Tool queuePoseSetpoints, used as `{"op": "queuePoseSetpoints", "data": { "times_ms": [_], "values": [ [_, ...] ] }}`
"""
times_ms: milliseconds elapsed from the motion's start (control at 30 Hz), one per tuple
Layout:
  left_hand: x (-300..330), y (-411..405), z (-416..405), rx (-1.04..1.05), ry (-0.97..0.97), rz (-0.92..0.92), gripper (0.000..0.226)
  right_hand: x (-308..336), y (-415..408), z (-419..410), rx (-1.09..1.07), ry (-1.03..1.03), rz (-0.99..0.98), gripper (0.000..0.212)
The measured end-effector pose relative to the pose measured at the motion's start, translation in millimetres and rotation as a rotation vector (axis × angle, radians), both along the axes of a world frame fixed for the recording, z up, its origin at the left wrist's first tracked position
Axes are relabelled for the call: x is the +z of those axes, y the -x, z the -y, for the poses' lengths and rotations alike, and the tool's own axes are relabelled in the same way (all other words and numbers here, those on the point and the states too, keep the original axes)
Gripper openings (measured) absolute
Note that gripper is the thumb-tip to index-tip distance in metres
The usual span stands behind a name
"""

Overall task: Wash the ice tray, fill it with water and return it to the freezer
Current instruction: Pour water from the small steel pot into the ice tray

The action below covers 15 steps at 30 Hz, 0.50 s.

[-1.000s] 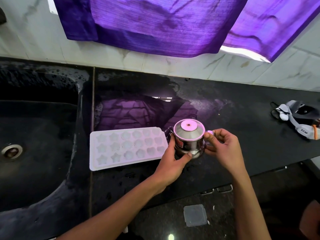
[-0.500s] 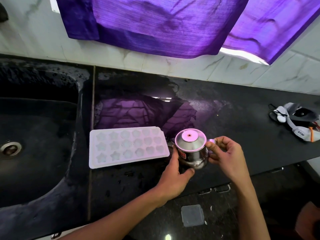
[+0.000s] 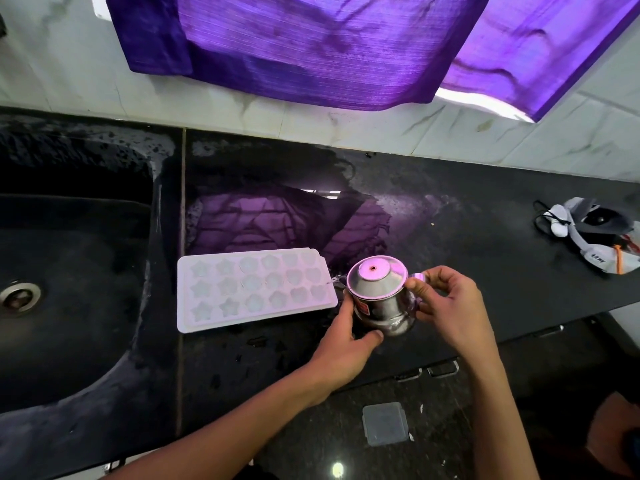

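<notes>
Lowered, one kettle (image 3: 379, 299) pours into one tray (image 3: 254, 289)

A wet black counter (image 3: 450, 216) bears a white ice tray (image 3: 254, 289) and bundled headgear (image 3: 595, 237).

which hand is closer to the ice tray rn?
Left. The left hand cups the steel pot on the side facing the ice tray, beside the tray's right end. The right hand holds the pot's handle on the far side.
</notes>
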<state>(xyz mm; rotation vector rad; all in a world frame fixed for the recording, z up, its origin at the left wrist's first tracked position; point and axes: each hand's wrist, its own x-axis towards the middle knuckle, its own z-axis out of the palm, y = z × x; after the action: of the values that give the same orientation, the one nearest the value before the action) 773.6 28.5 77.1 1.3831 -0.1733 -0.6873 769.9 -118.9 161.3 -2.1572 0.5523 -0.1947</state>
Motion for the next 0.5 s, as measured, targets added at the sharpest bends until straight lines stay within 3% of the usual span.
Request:
{"op": "queuePoseSetpoints", "data": {
  "times_ms": [500],
  "values": [
    [6.6, 0.1, -2.0, -0.004, -0.006, 0.021, 0.085, 4.6, 2.5, -0.1, 0.006, -0.042, 0.015, 0.014]
  ]
}}
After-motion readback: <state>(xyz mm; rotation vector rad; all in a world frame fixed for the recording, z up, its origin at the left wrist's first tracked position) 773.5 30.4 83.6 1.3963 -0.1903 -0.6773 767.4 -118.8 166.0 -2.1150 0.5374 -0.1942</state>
